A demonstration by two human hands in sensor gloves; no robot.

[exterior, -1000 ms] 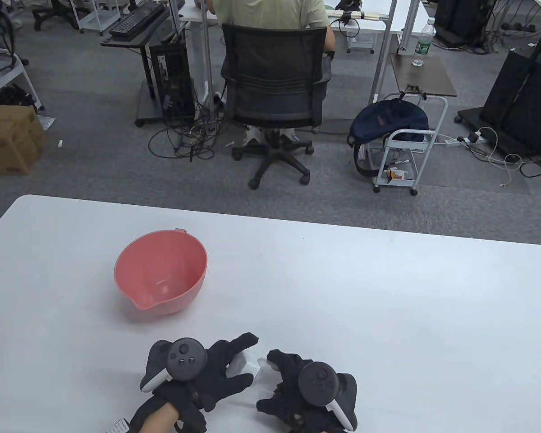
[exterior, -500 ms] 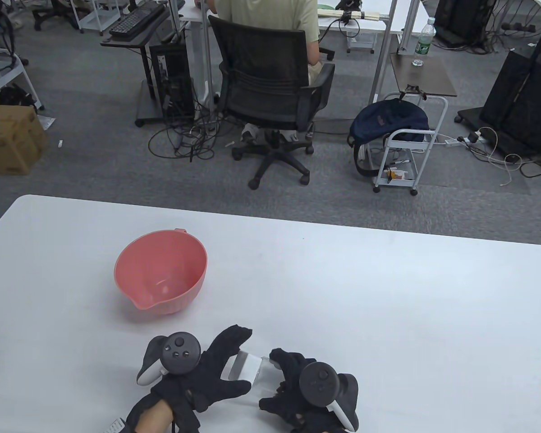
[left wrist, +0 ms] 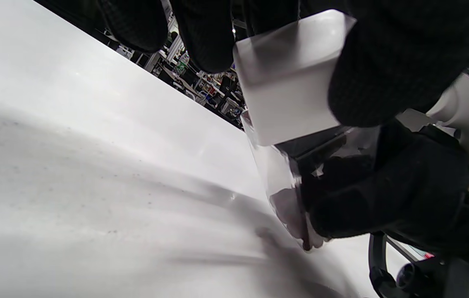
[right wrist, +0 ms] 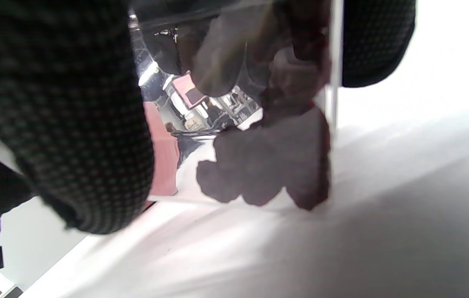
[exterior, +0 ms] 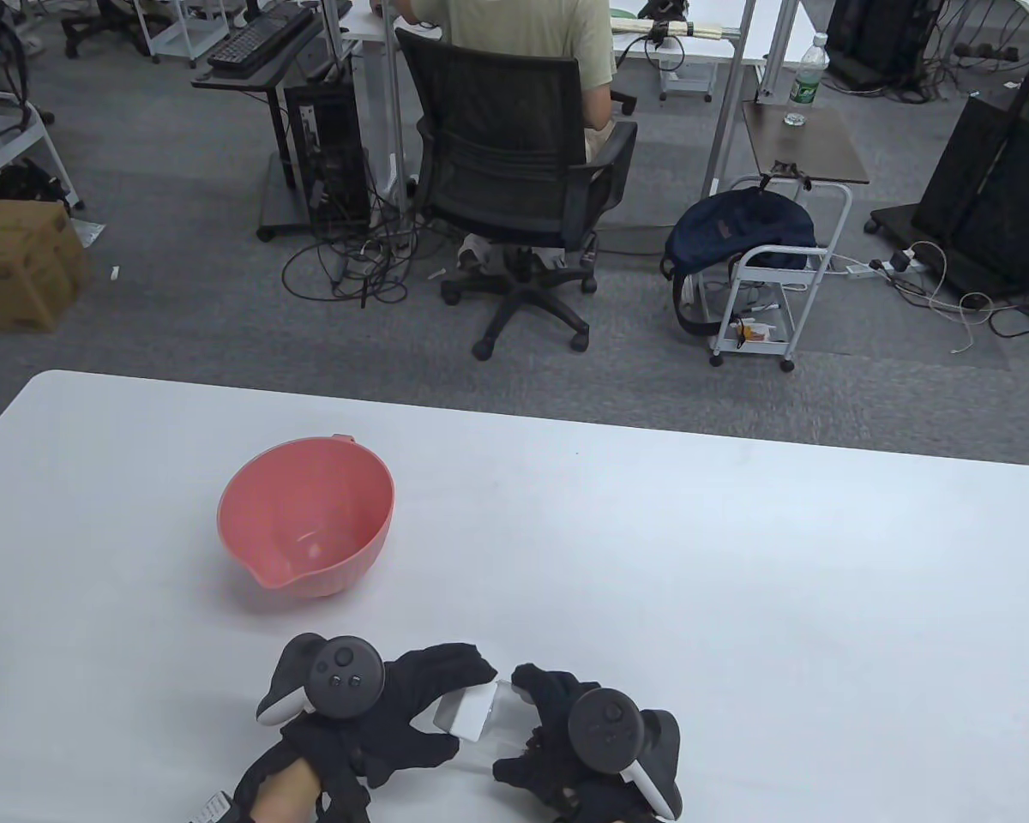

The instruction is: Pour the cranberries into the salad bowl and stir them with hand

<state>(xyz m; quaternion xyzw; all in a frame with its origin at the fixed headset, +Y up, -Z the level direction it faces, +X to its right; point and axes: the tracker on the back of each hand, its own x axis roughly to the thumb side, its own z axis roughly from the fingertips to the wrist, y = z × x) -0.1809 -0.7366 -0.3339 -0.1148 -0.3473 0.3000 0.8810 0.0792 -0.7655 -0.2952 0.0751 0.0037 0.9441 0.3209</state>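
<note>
My left hand [exterior: 412,703] has its fingers curled over the white lid [exterior: 466,710] of the clear container [left wrist: 284,194], thumb on one side and fingers on the other, while my right hand [exterior: 566,729] wraps around the container's body and pins it to the table [exterior: 737,583]. Half a second back those left fingers were splayed wide above the lid; now they are down on it and clamped. So I read this as the opening step finally biting: the lid is in my grasp but, as far as I can tell, still seated on the container.

Through the clear wall in the right wrist view I see the cranberries [right wrist: 267,165], a dark red clump sitting low against the wall. They are all still inside; nothing is poured.

The salad bowl [exterior: 306,528] stands upright and bare inside, spout toward me, near the container and up-left of it in the table view. It hasn't shifted at all.

The job is barely begun. I expect to twist or lift that lid off next, keeping the right hand firm so the container doesn't tip and scatter fruit short of the salad bowl.
</note>
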